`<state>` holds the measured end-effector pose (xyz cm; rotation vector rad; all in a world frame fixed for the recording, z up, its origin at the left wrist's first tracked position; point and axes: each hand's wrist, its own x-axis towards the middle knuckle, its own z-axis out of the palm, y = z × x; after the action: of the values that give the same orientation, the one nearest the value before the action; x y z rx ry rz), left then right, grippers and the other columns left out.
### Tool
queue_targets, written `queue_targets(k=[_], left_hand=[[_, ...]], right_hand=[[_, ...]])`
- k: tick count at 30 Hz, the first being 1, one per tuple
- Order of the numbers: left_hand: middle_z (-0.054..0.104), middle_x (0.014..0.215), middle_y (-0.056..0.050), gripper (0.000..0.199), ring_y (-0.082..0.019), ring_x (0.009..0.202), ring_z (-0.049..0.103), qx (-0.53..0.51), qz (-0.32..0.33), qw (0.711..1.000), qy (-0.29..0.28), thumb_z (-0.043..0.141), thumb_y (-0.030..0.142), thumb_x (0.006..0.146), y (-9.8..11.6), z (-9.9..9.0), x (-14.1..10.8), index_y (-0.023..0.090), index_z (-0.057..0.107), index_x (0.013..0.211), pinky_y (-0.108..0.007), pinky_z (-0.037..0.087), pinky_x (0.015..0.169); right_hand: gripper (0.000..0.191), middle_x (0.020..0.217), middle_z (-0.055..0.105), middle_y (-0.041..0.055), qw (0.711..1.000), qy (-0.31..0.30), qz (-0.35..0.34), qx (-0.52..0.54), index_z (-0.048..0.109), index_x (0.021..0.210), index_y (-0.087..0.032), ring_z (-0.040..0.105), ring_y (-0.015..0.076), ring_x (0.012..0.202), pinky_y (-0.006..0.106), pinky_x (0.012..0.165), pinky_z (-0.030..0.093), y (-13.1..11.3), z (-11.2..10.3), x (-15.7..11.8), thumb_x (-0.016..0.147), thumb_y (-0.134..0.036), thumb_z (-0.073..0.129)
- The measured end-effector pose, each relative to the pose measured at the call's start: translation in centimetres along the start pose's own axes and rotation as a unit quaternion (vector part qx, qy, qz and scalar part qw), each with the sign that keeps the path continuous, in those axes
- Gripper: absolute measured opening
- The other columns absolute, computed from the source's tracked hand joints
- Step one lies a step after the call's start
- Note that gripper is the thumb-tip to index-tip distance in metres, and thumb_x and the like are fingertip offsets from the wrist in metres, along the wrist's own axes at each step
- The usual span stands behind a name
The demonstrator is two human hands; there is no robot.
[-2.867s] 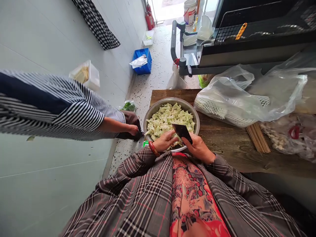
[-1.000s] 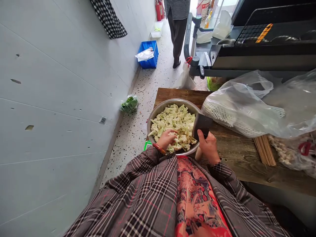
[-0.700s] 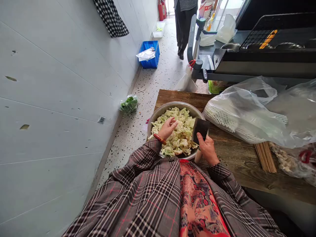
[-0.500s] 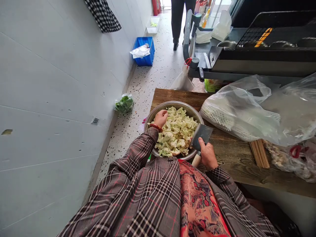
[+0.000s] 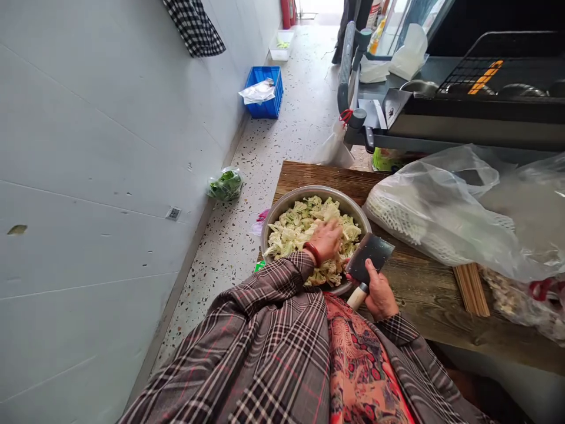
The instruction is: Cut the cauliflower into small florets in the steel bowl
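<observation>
A round metal basin full of cut cauliflower florets stands on the wooden table in front of me. Over the middle of the florets lies my left hand, palm down with its fingers stretched out, touching them; a reddish bangle circles the wrist. At the basin's right rim, my right hand grips a cleaver by its blade. The cleaver's pale wooden handle points down toward my body. Part of the basin's near rim is hidden behind my sleeve and clothes.
Clear plastic bags cover the right of the wooden table, beside a bundle of thin sticks. Behind is a metal counter with a knife. Bagged greens and a blue crate lie along the left wall.
My left hand has moved right, from the basin's left side to the middle of the florets, and its fingers have spread. My right hand still holds the cleaver. The person at the back has shifted.
</observation>
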<state>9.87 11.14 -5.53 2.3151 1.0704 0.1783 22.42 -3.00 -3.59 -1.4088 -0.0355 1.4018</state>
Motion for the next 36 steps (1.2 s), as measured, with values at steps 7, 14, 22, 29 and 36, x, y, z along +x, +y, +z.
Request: queue_targets(k=[7, 14, 22, 29, 36], left_hand=[[0.064, 0.119, -0.011, 0.027, -0.020, 0.113, 0.058, -0.229, 0.032, 0.965, 0.121, 0.052, 0.017, 0.084, -2.6, -1.9, -2.0, 0.019, 0.066, 0.106, -0.039, 0.044, 0.102], [0.070, 0.098, -0.010, 0.024, -0.019, 0.090, 0.064, -0.241, -0.263, 0.918, 0.173, 0.051, 0.022, 0.084, -9.5, -4.6, 0.2, 0.012, 0.067, 0.100, -0.035, 0.051, 0.087], [0.067, 0.106, -0.016, 0.040, -0.025, 0.095, 0.063, -0.249, -0.222, 0.937, 0.102, 0.063, 0.020, 0.076, -7.1, -1.0, 5.0, 0.008, 0.063, 0.114, -0.041, 0.048, 0.091], [0.064, 0.120, -0.011, 0.039, -0.024, 0.111, 0.058, -0.246, -0.052, 0.966, 0.055, 0.070, 0.018, 0.072, -3.1, 0.9, 5.1, 0.019, 0.067, 0.110, -0.039, 0.043, 0.103], [0.066, 0.116, -0.011, 0.030, -0.019, 0.107, 0.061, -0.199, -0.098, 0.966, 0.135, 0.055, 0.020, 0.083, -7.5, -3.0, 0.5, 0.015, 0.065, 0.111, -0.035, 0.045, 0.101]], right_hand=[[0.041, 0.099, 0.074, 0.0042, 1.000, -0.013, 0.014, -0.023, 0.063, 0.106, -0.021, 0.071, 0.0223, 0.088, 0.030, 0.061, 0.062, 0.0, -0.7, 0.0, 0.074, -0.046, 0.072], [0.036, 0.099, 0.074, 0.0060, 0.996, -0.061, 0.071, -0.008, 0.065, 0.103, -0.019, 0.072, 0.0235, 0.088, 0.028, 0.060, 0.061, 0.9, -0.9, -0.3, 0.074, -0.039, 0.074], [0.033, 0.089, 0.073, 0.0037, 0.996, -0.031, 0.079, 0.008, 0.061, 0.096, -0.019, 0.073, 0.0192, 0.072, 0.022, 0.048, 0.056, 2.5, -1.5, 0.8, 0.072, -0.035, 0.077], [0.032, 0.086, 0.073, -0.0010, 0.996, -0.014, 0.090, 0.005, 0.058, 0.093, -0.021, 0.073, 0.0193, 0.069, 0.023, 0.045, 0.056, 3.1, -2.3, 1.5, 0.070, -0.033, 0.077], [0.035, 0.087, 0.072, -0.0005, 0.998, -0.001, 0.066, -0.003, 0.057, 0.093, -0.021, 0.072, 0.0183, 0.062, 0.020, 0.038, 0.054, 3.3, -2.2, 1.8, 0.068, -0.035, 0.078]])
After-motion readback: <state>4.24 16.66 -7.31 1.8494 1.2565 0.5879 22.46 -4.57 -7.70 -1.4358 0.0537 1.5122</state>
